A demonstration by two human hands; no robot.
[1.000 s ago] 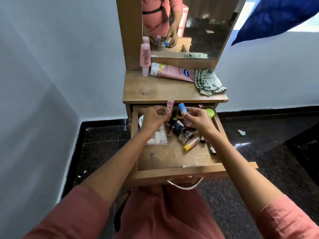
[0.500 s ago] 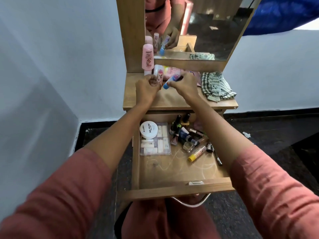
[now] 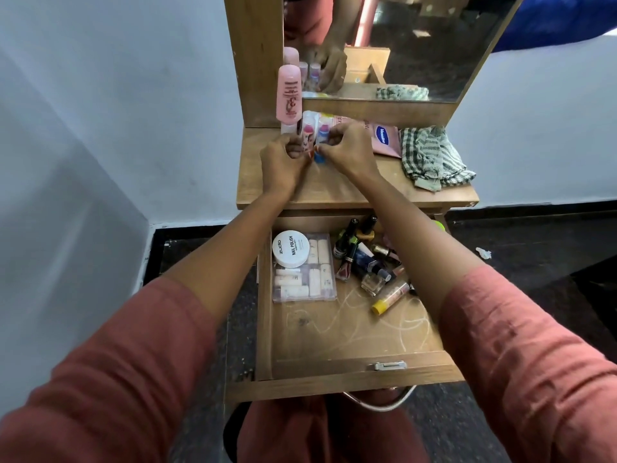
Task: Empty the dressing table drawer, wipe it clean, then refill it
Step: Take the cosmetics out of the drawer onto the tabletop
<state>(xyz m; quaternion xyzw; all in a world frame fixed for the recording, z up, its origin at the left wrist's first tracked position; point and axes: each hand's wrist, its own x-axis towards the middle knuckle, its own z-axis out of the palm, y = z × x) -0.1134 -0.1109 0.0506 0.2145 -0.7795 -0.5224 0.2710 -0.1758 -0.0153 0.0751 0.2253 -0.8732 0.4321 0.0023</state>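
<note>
The left hand (image 3: pixel 282 162) has its fingers curled round a small pink tube (image 3: pixel 306 135), and the right hand (image 3: pixel 347 152) pinches a blue-capped tube (image 3: pixel 321 143) by thumb and fingertips. Both tubes stand upright, side by side and just in front of the tall pink bottle (image 3: pixel 289 95), at the back of the tabletop (image 3: pixel 334 192). This looks like the emptying step, at the point of setting two items down. The next move seems to call for letting go gently so neither narrow tube tips, then reaching back down. The drawer (image 3: pixel 334 335) is pulled fully out below the forearms and is far from empty: a white nail-polish tub (image 3: pixel 289 248) sits on a clear case (image 3: pixel 305 275) at the left. A jumble of nail-polish bottles (image 3: pixel 359 253) and a yellow-capped tube (image 3: pixel 390 297) lie at the right. A Vaseline tube (image 3: pixel 384 138) lies flat beside the right hand, and the checked cloth (image 3: pixel 434 158) for wiping waits at the tabletop's right end, untouched. A second ago both hands were down over the drawer holding these two tubes; half a second ago they were above the tabletop with the blue-capped one tilted — now both tubes are upright on the wood.
</note>
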